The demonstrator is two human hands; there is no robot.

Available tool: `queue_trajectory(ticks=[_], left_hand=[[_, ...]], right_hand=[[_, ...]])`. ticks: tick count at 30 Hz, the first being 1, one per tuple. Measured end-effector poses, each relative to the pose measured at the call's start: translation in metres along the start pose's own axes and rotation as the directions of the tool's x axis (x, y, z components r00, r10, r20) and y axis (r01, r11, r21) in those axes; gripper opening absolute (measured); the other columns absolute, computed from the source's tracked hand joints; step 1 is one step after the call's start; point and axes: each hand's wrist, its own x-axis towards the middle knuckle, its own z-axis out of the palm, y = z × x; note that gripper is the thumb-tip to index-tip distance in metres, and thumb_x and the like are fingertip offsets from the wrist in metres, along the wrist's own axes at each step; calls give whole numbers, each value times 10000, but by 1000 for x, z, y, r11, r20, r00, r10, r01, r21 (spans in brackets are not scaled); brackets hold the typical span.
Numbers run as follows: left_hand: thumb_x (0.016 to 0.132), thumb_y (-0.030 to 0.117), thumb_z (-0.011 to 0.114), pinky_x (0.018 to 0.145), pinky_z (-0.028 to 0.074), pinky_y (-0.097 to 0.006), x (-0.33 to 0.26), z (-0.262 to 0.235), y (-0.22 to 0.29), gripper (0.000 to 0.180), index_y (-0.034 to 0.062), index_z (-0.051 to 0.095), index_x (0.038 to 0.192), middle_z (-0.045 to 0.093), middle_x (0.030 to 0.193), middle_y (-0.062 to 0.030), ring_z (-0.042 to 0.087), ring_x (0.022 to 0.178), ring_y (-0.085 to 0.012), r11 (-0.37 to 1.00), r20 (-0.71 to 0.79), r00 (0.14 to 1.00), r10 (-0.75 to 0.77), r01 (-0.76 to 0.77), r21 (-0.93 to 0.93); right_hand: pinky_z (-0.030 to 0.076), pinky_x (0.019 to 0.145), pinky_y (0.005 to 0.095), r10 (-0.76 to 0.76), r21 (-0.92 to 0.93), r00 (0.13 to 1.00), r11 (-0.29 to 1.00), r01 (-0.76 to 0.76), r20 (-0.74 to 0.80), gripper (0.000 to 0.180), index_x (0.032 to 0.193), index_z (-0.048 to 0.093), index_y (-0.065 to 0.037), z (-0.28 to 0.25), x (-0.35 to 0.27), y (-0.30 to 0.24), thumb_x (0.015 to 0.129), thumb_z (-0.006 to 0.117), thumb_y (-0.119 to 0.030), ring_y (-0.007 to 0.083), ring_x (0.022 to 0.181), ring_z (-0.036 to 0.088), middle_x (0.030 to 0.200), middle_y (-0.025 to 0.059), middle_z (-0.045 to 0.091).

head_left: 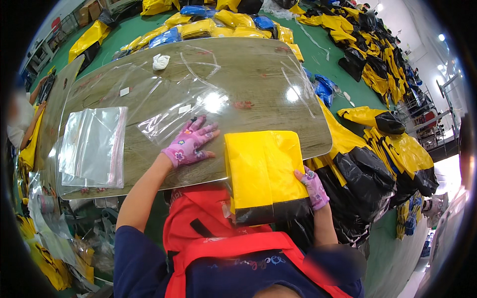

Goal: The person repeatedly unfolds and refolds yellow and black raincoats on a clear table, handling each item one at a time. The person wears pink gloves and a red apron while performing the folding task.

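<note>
My right hand [314,188], in a pink flowered glove, grips the right edge of a folded yellow and black bag [266,169]. That bag overhangs the table's near edge, its black band toward me. My left hand [191,141], gloved the same way with bare fingertips, lies spread on the table [248,74], touching a clear plastic bag [161,121]. Left of it sits a stack of clear plastic bags [94,146] with pinkish edges. The right thumb shows on top; its other fingers are partly hidden behind the bag.
A crumpled white wad [160,62] lies at the table's far side. Packed yellow and blue bundles [198,30] are heaped beyond it. Yellow and black bags [362,174] are piled close on my right. Another person's hands [39,107] handle yellow material at the far left.
</note>
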Motion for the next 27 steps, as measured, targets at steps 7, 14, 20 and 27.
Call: queue_trajectory(ticks=[7, 14, 20, 27], left_hand=[[990, 325, 381, 1128, 172, -518, 3, 7, -4, 417, 187, 469, 1373, 347, 1496, 5, 199, 1426, -260, 990, 3, 995, -103, 103, -99], [991, 244, 385, 1120, 246, -400, 10, -15, 22, 378, 127, 523, 1323, 452, 1422, -73, 351, 1355, -269, 767, -62, 980, -189, 107, -633], [921, 306, 509, 1122, 238, -445, -36, -38, 54, 523, 74, 431, 1383, 421, 1436, -115, 358, 1346, -298, 987, 7, 998, 69, -67, -145], [897, 381, 538, 1120, 231, -454, -48, -41, 63, 599, 64, 414, 1389, 365, 1469, -119, 332, 1352, -323, 983, -74, 997, 29, -42, -179]], right_hand=[[502, 799, 265, 31, 118, 1000, 993, -31, 3, 397, 1197, 564, 20, -4, 1, 9, 879, 654, -200, 142, 896, 638, 1061, 72, 654], [499, 827, 275, -43, 13, 994, 999, 42, 102, 458, 1239, 522, 28, 32, -10, -14, 877, 667, -213, 157, 927, 630, 1082, 92, 647], [477, 872, 314, -71, -497, 917, 823, 276, 392, 463, 1217, 545, 2, 90, 11, 6, 871, 672, -277, 207, 959, 602, 1087, 102, 640], [490, 770, 283, 114, -528, 875, 831, 175, 470, 378, 1018, 655, -34, 128, 152, -46, 848, 654, -372, 162, 856, 602, 886, 85, 667]])
